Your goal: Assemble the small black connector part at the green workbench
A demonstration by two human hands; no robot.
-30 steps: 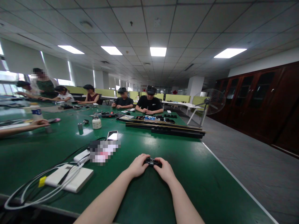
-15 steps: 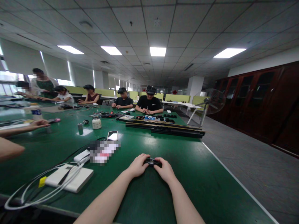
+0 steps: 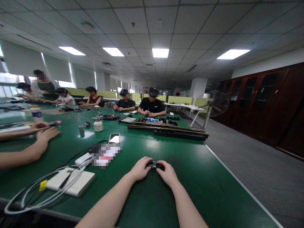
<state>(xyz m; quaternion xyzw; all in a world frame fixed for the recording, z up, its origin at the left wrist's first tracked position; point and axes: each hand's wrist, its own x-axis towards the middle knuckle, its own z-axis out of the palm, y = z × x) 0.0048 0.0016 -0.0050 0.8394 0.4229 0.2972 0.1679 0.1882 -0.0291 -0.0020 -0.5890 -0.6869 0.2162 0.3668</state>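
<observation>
Both my hands rest on the green table (image 3: 190,171) and meet around a small black part (image 3: 154,164). My left hand (image 3: 140,168) grips its left end with curled fingers. My right hand (image 3: 168,172) pinches its right end. The part lies between my fingertips, partly hidden by them. My forearms reach in from the bottom edge.
A white box with looped white cables (image 3: 71,180) lies at the left, a phone (image 3: 114,138) beyond it. Long black strips (image 3: 166,130) cross the table ahead. A neighbour's hands (image 3: 46,133) rest at the left. Several people sit at the far end. A fan (image 3: 212,104) stands right.
My hands and the black part have stayed put. At the left, a neighbour's second arm has come in and now lies stretched on the table.
</observation>
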